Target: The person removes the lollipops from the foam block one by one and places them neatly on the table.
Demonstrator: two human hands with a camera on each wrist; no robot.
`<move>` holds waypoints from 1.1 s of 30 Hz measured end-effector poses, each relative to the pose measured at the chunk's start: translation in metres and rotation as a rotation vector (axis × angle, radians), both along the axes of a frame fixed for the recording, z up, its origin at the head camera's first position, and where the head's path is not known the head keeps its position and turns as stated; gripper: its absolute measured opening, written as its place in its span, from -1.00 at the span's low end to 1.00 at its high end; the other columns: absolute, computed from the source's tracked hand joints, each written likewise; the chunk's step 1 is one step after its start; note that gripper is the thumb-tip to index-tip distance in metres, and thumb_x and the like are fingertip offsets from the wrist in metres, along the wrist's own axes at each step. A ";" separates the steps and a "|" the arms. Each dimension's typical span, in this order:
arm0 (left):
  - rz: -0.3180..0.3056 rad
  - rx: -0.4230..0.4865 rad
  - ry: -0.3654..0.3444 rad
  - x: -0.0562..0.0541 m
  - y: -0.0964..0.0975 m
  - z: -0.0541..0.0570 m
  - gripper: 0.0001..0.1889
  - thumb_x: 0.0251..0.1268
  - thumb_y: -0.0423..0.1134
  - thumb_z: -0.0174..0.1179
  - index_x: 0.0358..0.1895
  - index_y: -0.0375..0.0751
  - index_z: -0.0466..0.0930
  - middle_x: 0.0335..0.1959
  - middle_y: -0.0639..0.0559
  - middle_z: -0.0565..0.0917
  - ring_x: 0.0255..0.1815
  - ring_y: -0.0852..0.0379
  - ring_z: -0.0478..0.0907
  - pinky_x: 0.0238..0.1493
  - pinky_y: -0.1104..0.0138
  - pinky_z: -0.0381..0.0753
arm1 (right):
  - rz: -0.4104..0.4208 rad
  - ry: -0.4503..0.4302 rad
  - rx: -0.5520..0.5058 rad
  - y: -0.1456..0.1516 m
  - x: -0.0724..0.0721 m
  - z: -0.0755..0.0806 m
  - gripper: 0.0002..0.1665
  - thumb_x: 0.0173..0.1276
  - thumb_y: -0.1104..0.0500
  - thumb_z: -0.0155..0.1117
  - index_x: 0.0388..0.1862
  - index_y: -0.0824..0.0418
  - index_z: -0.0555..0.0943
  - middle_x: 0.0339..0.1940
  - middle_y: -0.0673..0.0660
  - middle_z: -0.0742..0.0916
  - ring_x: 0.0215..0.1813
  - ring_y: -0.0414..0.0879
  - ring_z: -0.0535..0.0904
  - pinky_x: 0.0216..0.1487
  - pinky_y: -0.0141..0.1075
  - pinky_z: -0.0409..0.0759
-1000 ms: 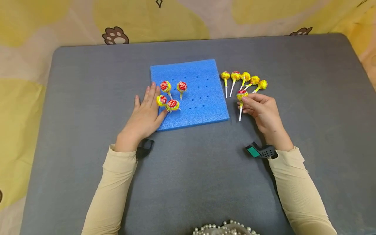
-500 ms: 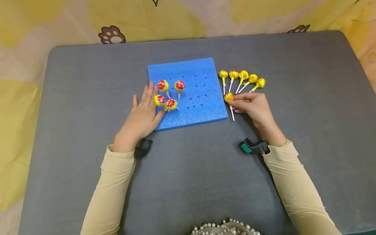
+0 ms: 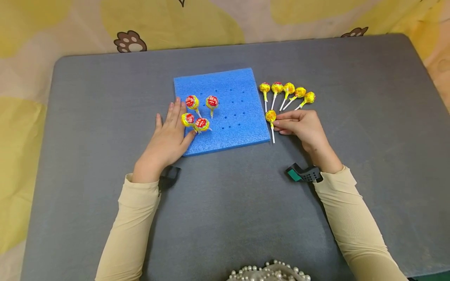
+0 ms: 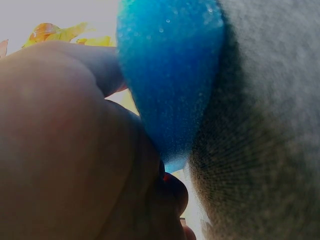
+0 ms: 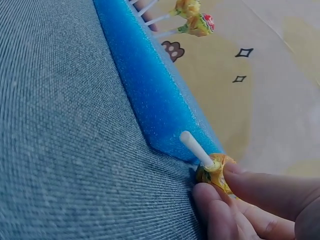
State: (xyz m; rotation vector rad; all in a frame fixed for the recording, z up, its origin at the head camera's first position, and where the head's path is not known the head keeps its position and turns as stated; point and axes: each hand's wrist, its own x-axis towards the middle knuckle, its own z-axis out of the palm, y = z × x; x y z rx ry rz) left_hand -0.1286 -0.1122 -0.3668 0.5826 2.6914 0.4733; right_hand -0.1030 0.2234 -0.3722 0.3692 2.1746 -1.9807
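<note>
A blue foam block (image 3: 225, 138) with rows of small holes lies on the grey table. Several lollipops in yellow-and-red wrappers stand in its left part, one of them a lollipop (image 3: 212, 102) upright near the middle. My left hand (image 3: 166, 138) rests flat along the block's left edge, fingers straight, thumb on its near corner; the left wrist view shows it against the foam's side. Just off the block's right edge, my right hand (image 3: 302, 127) pinches a lollipop (image 3: 270, 116) below its head. In the right wrist view this lollipop's white stick (image 5: 196, 148) points away from the fingers.
Several more lollipops (image 3: 288, 88) lie fanned out on the table behind my right hand, beside the block's right edge. A patterned yellow cloth (image 3: 197, 23) hangs behind the table's far edge. A pearl-beaded item (image 3: 268, 273) shows at the bottom of the head view.
My right hand has moved left with its lollipop, from near the fanned row to the block's right edge. The left hand stays in place on the foam.
</note>
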 end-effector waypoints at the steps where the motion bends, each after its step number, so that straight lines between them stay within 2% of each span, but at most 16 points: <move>1: -0.001 0.001 0.001 0.000 0.000 0.000 -0.22 0.47 0.03 -0.24 0.47 -0.26 -0.48 0.50 -0.08 -0.49 0.49 -0.01 -0.54 0.36 -0.10 -0.50 | -0.003 -0.002 0.006 0.000 0.000 0.000 -0.86 0.15 0.39 0.36 -0.29 0.44 0.70 -0.47 0.07 0.75 -0.46 -0.20 0.70 -0.44 -0.40 0.63; 5: 0.001 0.004 0.004 0.000 0.000 -0.001 -0.21 0.47 0.03 -0.23 0.47 -0.26 -0.47 0.50 -0.08 -0.49 0.49 -0.01 -0.54 0.36 -0.10 -0.50 | 0.008 -0.021 0.082 -0.001 0.001 -0.001 -0.90 0.15 0.35 0.38 -0.35 0.39 0.72 -0.53 0.05 0.75 -0.48 -0.21 0.69 -0.47 -0.39 0.62; 9: 0.002 0.003 0.006 -0.001 0.000 -0.002 -0.20 0.46 0.05 -0.21 0.48 -0.25 -0.47 0.50 -0.07 -0.48 0.49 -0.01 -0.53 0.36 -0.10 -0.50 | 0.060 -0.046 0.175 -0.003 0.002 -0.002 -0.85 0.15 0.30 0.40 -0.37 0.42 0.72 -0.59 0.02 0.73 -0.53 -0.23 0.67 -0.50 -0.40 0.61; 12: 0.002 0.002 0.005 0.000 -0.001 -0.002 -0.20 0.46 0.04 -0.21 0.47 -0.26 -0.47 0.50 -0.08 -0.48 0.49 -0.02 -0.54 0.36 -0.11 -0.51 | 0.073 -0.050 0.207 -0.004 0.003 -0.002 -0.83 0.13 0.30 0.42 -0.37 0.44 0.72 -0.60 0.02 0.73 -0.54 -0.24 0.66 -0.51 -0.40 0.60; 18: -0.001 0.009 0.011 0.000 0.000 -0.003 -0.20 0.46 0.05 -0.22 0.47 -0.26 -0.47 0.50 -0.09 -0.48 0.49 -0.02 -0.53 0.36 -0.11 -0.50 | 0.063 -0.050 0.234 -0.002 0.003 0.000 -0.84 0.13 0.32 0.41 -0.38 0.46 0.71 -0.61 0.03 0.73 -0.55 -0.22 0.67 -0.51 -0.39 0.61; 25: -0.001 0.017 0.009 0.000 0.000 -0.002 -0.20 0.46 0.04 -0.22 0.48 -0.26 -0.47 0.50 -0.09 -0.48 0.49 -0.02 -0.54 0.36 -0.11 -0.50 | 0.067 -0.058 0.187 0.005 0.003 0.001 -0.88 0.13 0.36 0.40 -0.40 0.46 0.70 -0.60 0.04 0.73 -0.54 -0.21 0.68 -0.50 -0.38 0.62; 33: 0.000 0.010 0.005 0.000 0.000 -0.002 -0.21 0.47 0.03 -0.22 0.47 -0.26 -0.47 0.50 -0.08 -0.49 0.48 -0.01 -0.55 0.36 -0.11 -0.50 | 0.087 0.033 0.281 0.001 0.004 -0.001 -0.79 0.11 0.38 0.40 -0.31 0.54 0.66 -0.60 -0.02 0.73 -0.54 -0.24 0.66 -0.48 -0.39 0.62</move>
